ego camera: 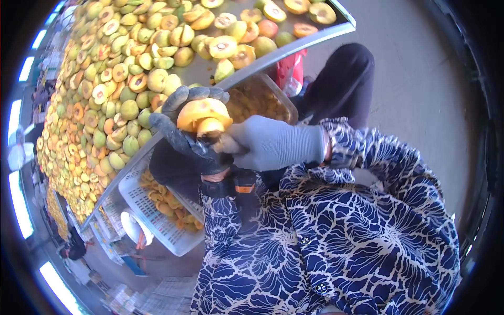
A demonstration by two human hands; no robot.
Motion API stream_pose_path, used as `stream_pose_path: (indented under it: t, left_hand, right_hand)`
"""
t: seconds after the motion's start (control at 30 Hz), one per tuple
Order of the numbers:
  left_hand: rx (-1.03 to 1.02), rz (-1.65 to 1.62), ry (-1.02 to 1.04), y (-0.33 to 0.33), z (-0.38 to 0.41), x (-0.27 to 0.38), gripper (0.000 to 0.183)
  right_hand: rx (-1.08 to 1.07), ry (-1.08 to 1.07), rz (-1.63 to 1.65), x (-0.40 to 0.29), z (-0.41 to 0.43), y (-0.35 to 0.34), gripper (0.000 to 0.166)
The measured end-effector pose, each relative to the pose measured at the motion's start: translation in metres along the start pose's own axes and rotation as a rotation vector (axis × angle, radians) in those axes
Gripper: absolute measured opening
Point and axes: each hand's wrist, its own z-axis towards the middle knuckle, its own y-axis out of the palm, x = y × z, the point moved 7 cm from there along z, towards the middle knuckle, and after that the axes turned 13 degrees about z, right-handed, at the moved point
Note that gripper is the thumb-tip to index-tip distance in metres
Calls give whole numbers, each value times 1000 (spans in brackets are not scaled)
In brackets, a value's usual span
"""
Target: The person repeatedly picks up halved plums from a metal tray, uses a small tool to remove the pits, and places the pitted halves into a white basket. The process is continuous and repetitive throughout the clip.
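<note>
My left hand (179, 130), in a dark coated glove, cups a cut yellow stone fruit (202, 112), probably a peach. Its orange flesh faces up, and a loose rounded piece of flesh (210, 126) sits at its near side. My right hand (271, 143), in a grey knit glove with stained fingertips, is closed against that near side. A dark, small tool (204, 145) shows between the two hands; most of it is hidden by the fingers. Both hands are just off the near edge of the metal-rimmed table (283, 51).
Many halved fruits (130, 110) cover the table. Below its edge, a white slotted crate (157, 220) and a clear bin (289, 104) hold cut pieces. A red bag (290, 73) hangs by my dark-trousered knee (350, 78). A white bucket (136, 228) stands at lower left.
</note>
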Motion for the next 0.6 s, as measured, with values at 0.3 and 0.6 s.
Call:
stream_pose_path:
  t: [0.3, 0.6]
  left_hand:
    - [145, -444, -234, -72, 15, -32, 67]
    - [558, -603, -367, -255, -76, -86, 76]
  right_hand:
    - [-82, 251, -620, 157, 6, -1, 15]
    - [-30, 284, -397, 167, -6, -19, 28]
